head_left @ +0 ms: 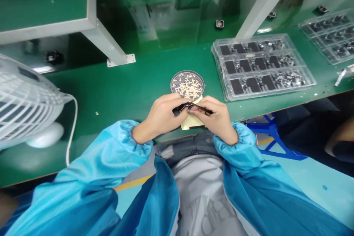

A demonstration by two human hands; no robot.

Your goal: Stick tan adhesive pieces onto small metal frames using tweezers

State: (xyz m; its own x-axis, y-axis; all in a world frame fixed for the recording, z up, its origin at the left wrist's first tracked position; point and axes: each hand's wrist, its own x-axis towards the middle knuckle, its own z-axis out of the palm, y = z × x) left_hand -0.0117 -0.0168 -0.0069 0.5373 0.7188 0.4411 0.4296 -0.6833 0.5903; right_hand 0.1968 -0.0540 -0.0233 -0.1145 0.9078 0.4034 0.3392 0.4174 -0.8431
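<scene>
My left hand is closed, with thumb and fingertips pinching a small dark, shiny part. Opposite it, my right hand grips a slim dark tweezer-like tool, its inner end meeting the part between my fingertips. The fingers hide much of both. Under my hands lies a pale yellow sheet near the table's front edge. Just beyond my fingertips sits a round grey perforated dish holding many tiny cream-coloured pieces.
Stacked clear plastic trays with black square parts and shiny metal pieces stand at right; another tray lies farther right. A white fan with its cable occupies the left. Metal posts rise from the green table. A person sits at far right.
</scene>
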